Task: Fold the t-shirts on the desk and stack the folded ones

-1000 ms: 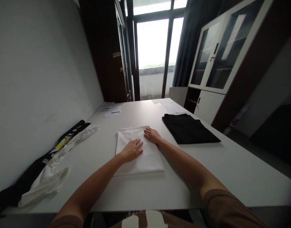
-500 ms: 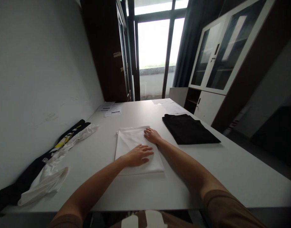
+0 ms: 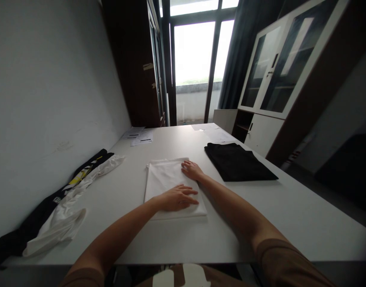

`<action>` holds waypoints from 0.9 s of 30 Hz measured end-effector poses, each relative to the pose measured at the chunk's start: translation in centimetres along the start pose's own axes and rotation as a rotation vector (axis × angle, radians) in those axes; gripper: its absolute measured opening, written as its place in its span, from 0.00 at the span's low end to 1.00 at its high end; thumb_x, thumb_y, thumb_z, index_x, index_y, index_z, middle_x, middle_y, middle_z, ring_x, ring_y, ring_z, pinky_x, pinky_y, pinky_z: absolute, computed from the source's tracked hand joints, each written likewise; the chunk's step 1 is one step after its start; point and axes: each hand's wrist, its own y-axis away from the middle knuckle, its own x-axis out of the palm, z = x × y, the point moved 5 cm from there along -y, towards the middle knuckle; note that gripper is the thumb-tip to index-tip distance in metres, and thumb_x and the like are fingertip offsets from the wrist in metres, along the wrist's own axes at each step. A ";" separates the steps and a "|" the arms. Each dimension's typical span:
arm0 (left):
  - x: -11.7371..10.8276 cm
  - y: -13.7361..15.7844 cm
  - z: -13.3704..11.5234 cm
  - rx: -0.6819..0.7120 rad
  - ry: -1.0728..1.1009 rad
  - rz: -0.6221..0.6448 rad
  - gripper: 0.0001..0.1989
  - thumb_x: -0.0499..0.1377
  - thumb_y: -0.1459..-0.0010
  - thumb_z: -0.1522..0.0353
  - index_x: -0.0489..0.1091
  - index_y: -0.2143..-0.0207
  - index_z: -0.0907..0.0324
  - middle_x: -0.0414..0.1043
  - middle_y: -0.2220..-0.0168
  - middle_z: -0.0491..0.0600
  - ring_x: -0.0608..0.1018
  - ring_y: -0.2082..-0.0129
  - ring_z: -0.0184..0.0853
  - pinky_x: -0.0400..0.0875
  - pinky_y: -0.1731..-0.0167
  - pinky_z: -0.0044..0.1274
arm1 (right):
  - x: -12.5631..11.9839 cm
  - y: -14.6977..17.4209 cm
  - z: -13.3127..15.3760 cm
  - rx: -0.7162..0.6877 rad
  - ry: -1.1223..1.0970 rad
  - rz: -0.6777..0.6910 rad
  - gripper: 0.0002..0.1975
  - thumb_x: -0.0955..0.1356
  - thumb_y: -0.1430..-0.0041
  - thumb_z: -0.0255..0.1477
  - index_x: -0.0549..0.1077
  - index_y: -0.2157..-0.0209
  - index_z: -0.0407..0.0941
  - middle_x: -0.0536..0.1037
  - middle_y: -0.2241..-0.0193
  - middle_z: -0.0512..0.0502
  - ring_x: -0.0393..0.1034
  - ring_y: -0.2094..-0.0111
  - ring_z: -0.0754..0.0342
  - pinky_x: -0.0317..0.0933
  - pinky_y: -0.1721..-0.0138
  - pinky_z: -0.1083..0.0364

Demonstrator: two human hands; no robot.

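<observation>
A white folded garment (image 3: 163, 173), a neat rectangle, lies flat on the white table (image 3: 177, 243) in front of me. My left hand (image 3: 177, 198) rests on its nearer half, palm down, with the fingers spread toward the right edge. At the far right corner, my right hand (image 3: 191, 169) lies flat on the cloth with its fingers stretched out. Neither hand grips anything. To the right of the white cloth is a folded black garment (image 3: 238, 162), apart from both hands.
Crumpled white (image 3: 56, 229) and black clothes (image 3: 36, 215) lie along the wall at left. Paper sheets (image 3: 142, 138) sit at the far left of the table, more papers (image 3: 217, 134) at the far right. A glass-door cabinet (image 3: 278, 71) stands beyond the right edge.
My left hand has slid slightly to the right across the white garment. My right hand has stayed in place at the far right corner.
</observation>
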 end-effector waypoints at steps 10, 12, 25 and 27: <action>-0.7 0.2 1.6 -0.022 0.125 -0.072 0.18 0.57 0.30 0.69 0.75 0.41 0.49 0.70 0.36 0.50 0.70 0.35 0.41 0.60 0.32 0.36 | 0.0 0.0 0.0 -0.019 0.004 -0.007 0.24 0.64 0.30 0.41 0.72 0.37 0.49 0.66 0.33 0.43 0.56 0.31 0.45 0.49 0.31 0.47; -0.9 0.3 2.2 -0.040 0.140 -0.091 0.18 0.57 0.30 0.70 0.75 0.41 0.51 0.71 0.36 0.51 0.71 0.36 0.41 0.62 0.33 0.35 | 0.0 0.0 0.1 -0.025 0.008 -0.011 0.24 0.64 0.29 0.41 0.72 0.37 0.49 0.67 0.33 0.43 0.57 0.31 0.45 0.50 0.31 0.47; -1.2 1.4 5.4 -0.087 0.129 -0.182 0.17 0.56 0.30 0.68 0.75 0.41 0.53 0.72 0.38 0.52 0.73 0.37 0.40 0.62 0.33 0.36 | -0.1 0.0 0.2 -0.016 0.022 -0.006 0.23 0.64 0.29 0.41 0.72 0.38 0.49 0.67 0.33 0.43 0.56 0.31 0.44 0.50 0.31 0.47; -1.1 1.4 5.7 -0.096 0.121 -0.179 0.17 0.56 0.30 0.68 0.75 0.42 0.53 0.72 0.37 0.52 0.73 0.37 0.40 0.61 0.33 0.36 | -0.2 0.1 0.2 -0.018 0.020 -0.003 0.23 0.64 0.29 0.41 0.72 0.38 0.49 0.67 0.33 0.43 0.57 0.31 0.44 0.50 0.31 0.47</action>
